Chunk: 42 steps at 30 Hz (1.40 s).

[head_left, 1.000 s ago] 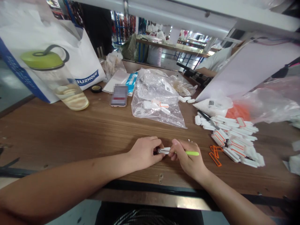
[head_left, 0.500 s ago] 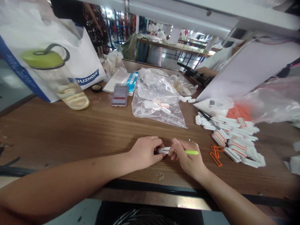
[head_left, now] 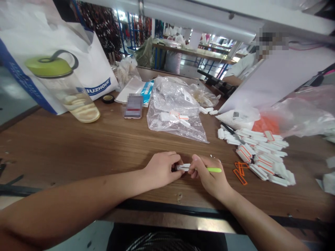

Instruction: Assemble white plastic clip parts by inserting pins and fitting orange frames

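My left hand (head_left: 162, 170) rests on the brown table, its thumb and fingers closed on a small white plastic piece (head_left: 183, 167) with dark marks along it. Close on its right, my right hand (head_left: 209, 174) grips a slim tool with a yellow-green handle (head_left: 214, 170). The working end of that tool is hidden by the fingers near the white piece. Beside the right hand lie a few thin orange rectangular frames (head_left: 240, 176). Farther right is a heap of white plastic pieces (head_left: 272, 157), some edged in orange, with a dark slender tool (head_left: 230, 130) across it.
A clear bag (head_left: 180, 101) with a few white pieces lies ahead, beside a phone (head_left: 133, 107) and a tape roll (head_left: 108, 98). A green-lidded bottle (head_left: 75, 101) and a white carrier bag (head_left: 96, 69) stand left. Another person's arm (head_left: 232, 80) shows behind a white panel (head_left: 277, 73).
Both hands keep the same place and hold. In the background, the person at the upper left has gone from view, and the one at the right shows more.
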Available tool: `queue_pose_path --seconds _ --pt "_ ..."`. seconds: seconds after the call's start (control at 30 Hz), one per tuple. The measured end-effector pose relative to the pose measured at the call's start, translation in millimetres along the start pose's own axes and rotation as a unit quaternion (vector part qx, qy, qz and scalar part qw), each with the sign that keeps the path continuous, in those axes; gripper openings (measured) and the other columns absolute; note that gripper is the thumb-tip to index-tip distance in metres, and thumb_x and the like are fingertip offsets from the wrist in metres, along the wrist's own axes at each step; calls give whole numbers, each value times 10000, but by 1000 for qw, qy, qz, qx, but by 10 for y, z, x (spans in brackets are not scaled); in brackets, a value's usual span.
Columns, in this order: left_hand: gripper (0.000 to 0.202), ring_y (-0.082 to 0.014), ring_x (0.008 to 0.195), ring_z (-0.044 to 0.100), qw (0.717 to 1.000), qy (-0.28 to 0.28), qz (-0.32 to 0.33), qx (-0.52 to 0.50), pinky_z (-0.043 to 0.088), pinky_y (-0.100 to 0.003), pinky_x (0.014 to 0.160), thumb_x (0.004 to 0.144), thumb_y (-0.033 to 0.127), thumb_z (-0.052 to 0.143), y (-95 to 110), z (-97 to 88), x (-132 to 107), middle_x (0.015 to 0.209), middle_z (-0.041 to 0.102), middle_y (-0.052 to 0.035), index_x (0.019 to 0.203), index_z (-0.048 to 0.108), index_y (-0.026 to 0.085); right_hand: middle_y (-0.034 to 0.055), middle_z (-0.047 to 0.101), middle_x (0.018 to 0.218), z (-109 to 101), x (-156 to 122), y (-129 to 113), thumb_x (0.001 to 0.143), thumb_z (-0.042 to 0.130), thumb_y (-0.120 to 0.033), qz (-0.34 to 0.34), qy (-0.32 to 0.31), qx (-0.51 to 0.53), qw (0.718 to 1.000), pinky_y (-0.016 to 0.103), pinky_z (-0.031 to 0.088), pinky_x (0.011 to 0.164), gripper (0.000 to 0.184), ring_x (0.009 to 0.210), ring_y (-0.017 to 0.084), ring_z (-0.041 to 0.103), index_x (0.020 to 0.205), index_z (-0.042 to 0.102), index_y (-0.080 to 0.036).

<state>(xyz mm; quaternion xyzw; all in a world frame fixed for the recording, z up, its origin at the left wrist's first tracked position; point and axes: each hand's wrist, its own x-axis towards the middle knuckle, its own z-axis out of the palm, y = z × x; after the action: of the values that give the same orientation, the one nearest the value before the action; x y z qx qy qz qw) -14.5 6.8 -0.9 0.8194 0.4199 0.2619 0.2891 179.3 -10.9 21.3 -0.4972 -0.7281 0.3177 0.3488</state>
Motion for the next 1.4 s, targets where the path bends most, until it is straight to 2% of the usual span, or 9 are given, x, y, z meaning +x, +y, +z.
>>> queue_pose_path --seconds 0.17,0.8,1.1,1.27,1.4 --pt "90 -132 665 552 1000 1 2 1 393 -251 608 789 276 684 9 -8 3 734 588 26 824 649 201 10 637 549 -16 -7 39 1004 442 -394 14 16 35 999 212 449 484 493 447 101 588 611 642 -172" --pt "92 -131 664 547 1000 5 7 2 383 -255 605 772 259 692 -4 -4 2 723 577 32 820 643 198 5 632 549 -1 -19 58 1007 436 -372 6 6 15 1000 199 442 492 476 453 94 586 618 623 -171" --pt "96 -143 704 575 1000 -1 -9 -8 429 -270 656 796 280 683 10 -8 9 769 615 17 809 644 193 -17 582 525 -15 17 -68 1004 426 -293 -74 -22 -96 992 227 404 550 429 479 92 549 619 574 -174" --pt "97 -134 679 560 1000 1 2 -4 409 -259 621 795 286 688 6 -4 -5 741 592 26 825 652 200 -7 621 545 -33 -15 -5 1007 437 -324 -29 19 -11 999 210 432 527 458 465 91 581 616 620 -173" --pt "99 -127 668 551 1000 1 8 1 408 -258 624 807 293 679 -8 0 -5 738 584 25 824 651 200 0 621 523 -60 -21 38 1000 457 -358 -8 40 -2 999 210 432 502 474 446 95 575 601 632 -173"
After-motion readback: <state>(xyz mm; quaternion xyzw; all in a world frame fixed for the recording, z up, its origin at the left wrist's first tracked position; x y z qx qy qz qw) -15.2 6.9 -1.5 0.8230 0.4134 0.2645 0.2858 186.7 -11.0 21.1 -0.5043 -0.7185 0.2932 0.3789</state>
